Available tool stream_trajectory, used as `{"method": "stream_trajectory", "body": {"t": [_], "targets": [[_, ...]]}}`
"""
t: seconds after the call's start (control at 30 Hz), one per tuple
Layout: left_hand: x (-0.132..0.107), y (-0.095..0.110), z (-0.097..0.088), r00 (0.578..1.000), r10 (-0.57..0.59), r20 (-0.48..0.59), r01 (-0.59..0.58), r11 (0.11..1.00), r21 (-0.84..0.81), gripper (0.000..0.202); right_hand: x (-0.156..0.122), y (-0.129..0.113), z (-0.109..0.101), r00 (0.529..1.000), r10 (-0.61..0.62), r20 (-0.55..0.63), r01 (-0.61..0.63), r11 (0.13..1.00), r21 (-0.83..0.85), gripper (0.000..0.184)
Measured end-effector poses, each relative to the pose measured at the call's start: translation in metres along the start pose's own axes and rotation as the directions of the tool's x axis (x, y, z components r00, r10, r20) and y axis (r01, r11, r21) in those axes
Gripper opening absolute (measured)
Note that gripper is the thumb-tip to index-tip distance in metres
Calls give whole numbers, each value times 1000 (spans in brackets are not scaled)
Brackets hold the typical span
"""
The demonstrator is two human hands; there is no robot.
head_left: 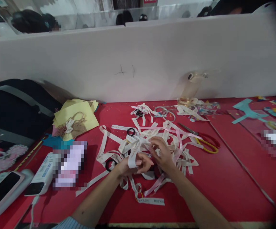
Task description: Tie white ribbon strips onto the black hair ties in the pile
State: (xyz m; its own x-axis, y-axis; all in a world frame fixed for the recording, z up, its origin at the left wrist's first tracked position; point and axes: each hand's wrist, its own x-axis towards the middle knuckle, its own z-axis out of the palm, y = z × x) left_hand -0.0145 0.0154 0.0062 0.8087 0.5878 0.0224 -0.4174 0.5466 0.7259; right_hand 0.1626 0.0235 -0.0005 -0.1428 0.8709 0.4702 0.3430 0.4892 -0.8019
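My left hand (133, 164) is closed around a loop of white printed ribbon (132, 156) just above the red table (224, 178). My right hand (162, 153) pinches the same ribbon strip close beside it, fingers curled. Both hands hover over a tangled heap of white and pink ribbons (176, 140). Black hair-tie rings (131, 131) lie among the strips, one (109, 165) right by my left wrist.
Scissors with red and yellow handles (206, 143) lie right of the heap. Yellow paper sheets (76, 119) and a dark bag (14, 108) sit at left, with phones and a power bank (41, 175) nearby. A white partition (138, 63) backs the table; cut paper shapes (247, 111) lie far right.
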Motion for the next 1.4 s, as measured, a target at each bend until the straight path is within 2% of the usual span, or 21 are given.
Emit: {"method": "stream_trajectory", "body": {"t": [0.07, 0.13, 0.2, 0.3, 0.5, 0.57, 0.67, 0.73, 0.83, 0.93, 1.07, 1.2, 1.3, 1.4], "targets": [[0, 1, 1, 999, -52, 16, 51, 998, 44, 44, 2, -1, 1, 991, -80, 112, 80, 997, 3, 32], [0, 3, 5, 990, -133, 53, 126, 986, 112, 47, 2, -2, 0, 954, -150, 259, 154, 988, 3, 38], [0, 6, 9, 971, -220, 94, 200, 961, 189, 47, 2, -2, 0, 914, -198, 354, 212, 977, -1, 38], [1, 10, 17, 946, -305, 105, 269, 925, 269, 48, 0, -3, -1, 897, -201, 393, 229, 973, -26, 38], [4, 15, 22, 917, -397, 48, 352, 858, 374, 55, -1, 6, 5, 868, -180, 463, 217, 976, -27, 31], [3, 15, 21, 916, -401, 21, 362, 847, 388, 52, -1, 12, 7, 889, -170, 425, 203, 979, -32, 32], [1, 15, 18, 932, -363, 14, 329, 859, 392, 47, -1, 18, 9, 944, -139, 299, 164, 984, -62, 37], [-2, 16, 17, 945, -327, 8, 299, 874, 384, 45, -2, 19, 9, 960, -112, 256, 137, 987, -79, 37], [-5, 18, 16, 958, -286, -28, 277, 895, 349, 42, -2, 16, 9, 966, -64, 249, 90, 991, -95, 35], [-8, 18, 13, 979, -198, -54, 205, 935, 288, 42, -2, 12, 9, 974, -26, 225, 52, 992, -111, 29], [-7, 15, 5, 997, -72, -28, 76, 976, 203, 46, -3, 10, 8, 977, -35, 212, 54, 995, -88, 26], [-5, 9, 0, 999, -6, -42, 12, 989, 150, 49, -4, 8, 6, 972, -53, 231, 59, 998, -16, 24], [-2, 8, 1, 996, 44, -71, -33, 988, 150, 53, -6, 7, 6, 968, -44, 248, 39, 999, 23, 22], [1, 8, 5, 987, 96, -127, -65, 972, 226, 61, -7, 10, 8, 967, -15, 254, 26, 999, -39, 21]]}}
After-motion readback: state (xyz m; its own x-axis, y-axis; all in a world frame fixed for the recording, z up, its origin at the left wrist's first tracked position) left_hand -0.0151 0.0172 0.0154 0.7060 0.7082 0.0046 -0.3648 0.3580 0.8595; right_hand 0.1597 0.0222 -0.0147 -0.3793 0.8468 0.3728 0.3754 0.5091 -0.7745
